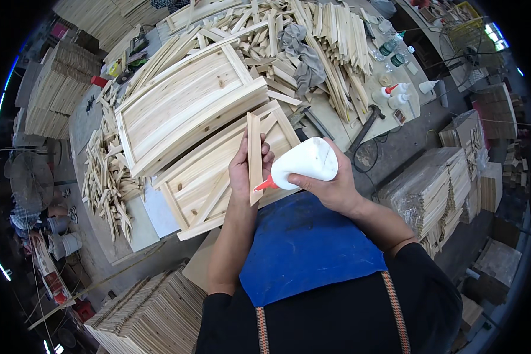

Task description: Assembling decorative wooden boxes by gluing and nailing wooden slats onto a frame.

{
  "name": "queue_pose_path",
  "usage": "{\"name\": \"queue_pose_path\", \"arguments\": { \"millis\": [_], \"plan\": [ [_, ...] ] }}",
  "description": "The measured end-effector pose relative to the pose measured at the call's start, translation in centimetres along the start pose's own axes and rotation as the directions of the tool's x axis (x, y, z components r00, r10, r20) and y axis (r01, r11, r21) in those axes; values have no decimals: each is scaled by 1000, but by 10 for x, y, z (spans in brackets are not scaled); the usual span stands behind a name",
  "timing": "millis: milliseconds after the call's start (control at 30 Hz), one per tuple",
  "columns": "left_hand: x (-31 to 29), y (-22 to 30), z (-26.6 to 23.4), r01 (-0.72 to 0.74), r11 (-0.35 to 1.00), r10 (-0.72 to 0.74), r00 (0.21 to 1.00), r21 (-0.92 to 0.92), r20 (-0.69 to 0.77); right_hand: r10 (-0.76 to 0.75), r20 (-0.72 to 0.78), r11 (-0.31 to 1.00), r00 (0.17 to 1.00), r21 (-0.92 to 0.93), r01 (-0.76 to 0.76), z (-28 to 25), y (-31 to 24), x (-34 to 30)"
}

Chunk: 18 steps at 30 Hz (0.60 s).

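So, head view: the left hand (241, 171) is gripping a wood strip (254, 153) above a framed panel (200, 184) on the counter (138, 225), fingers wrapping round, probably steadying it. Right hand (336, 190) is clutching a white bottle (310, 160), holding it tilted so the red nozzle (267, 183) is aiming at the strip's near end. Can't tell if they're touching. Loose sticks (107, 192) are lying left, maybe for easy grabbing.

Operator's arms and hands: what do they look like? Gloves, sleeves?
Left hand and right hand: five-fingered, no gloves visible. Forearms are uncovered below short black sleeves. Also worn: a plain blue apron with orange-and-dark patterned straps.
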<state>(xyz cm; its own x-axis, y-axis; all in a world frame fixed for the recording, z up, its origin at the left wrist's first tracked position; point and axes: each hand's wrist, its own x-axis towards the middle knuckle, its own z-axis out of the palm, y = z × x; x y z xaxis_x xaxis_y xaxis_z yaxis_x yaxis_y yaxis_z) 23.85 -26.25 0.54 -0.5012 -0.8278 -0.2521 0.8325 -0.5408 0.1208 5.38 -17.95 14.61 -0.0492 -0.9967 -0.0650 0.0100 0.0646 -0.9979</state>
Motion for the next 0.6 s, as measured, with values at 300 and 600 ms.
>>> {"name": "queue_pose_path", "arguments": {
  "millis": [300,600],
  "plan": [
    [-1,-8,13,-73,995,75,997,72,-24,17,-10,1000,1000,18,-17,-1,10,4],
    [-7,-15,33,-59,991,75,989,124,-130,-30,-76,998,997,44,33,-1,10,16]
  ]
}}
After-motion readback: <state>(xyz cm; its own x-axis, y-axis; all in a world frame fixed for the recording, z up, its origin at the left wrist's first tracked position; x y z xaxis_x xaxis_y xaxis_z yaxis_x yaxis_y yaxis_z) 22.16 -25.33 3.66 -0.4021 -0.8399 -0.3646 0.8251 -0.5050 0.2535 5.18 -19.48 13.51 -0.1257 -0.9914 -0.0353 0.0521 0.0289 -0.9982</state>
